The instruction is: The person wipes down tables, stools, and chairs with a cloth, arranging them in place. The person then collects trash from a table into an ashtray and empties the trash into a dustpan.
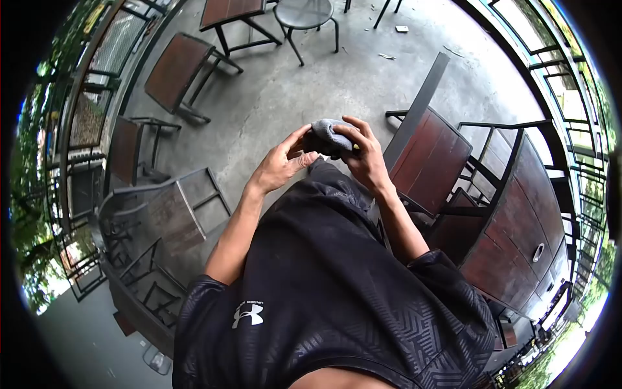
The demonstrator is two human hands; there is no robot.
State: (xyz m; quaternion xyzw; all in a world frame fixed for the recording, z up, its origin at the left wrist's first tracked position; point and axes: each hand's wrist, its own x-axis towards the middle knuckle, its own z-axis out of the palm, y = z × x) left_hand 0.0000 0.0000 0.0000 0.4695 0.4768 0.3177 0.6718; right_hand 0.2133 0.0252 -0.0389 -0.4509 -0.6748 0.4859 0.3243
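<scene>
A bunched grey cloth (332, 133), which looks knitted, is between my two hands in front of my body. My right hand (368, 157) is closed on it from the right, with the fingers bent over its side and the index finger raised. My left hand (280, 167) curves round the left side, its fingertips at a dark object (315, 142) tucked against the cloth and its thumb pointing toward the middle. Shadow and my fingers hide most of that dark object, so I cannot tell its kind.
Wooden chairs with dark frames (178, 72) stand on the concrete floor (278, 91) at left. A round stool (304, 13) is at the far side. On the right are a reddish-brown wooden seat (431, 159), a grey bar (414, 110) and a large wooden table (528, 220).
</scene>
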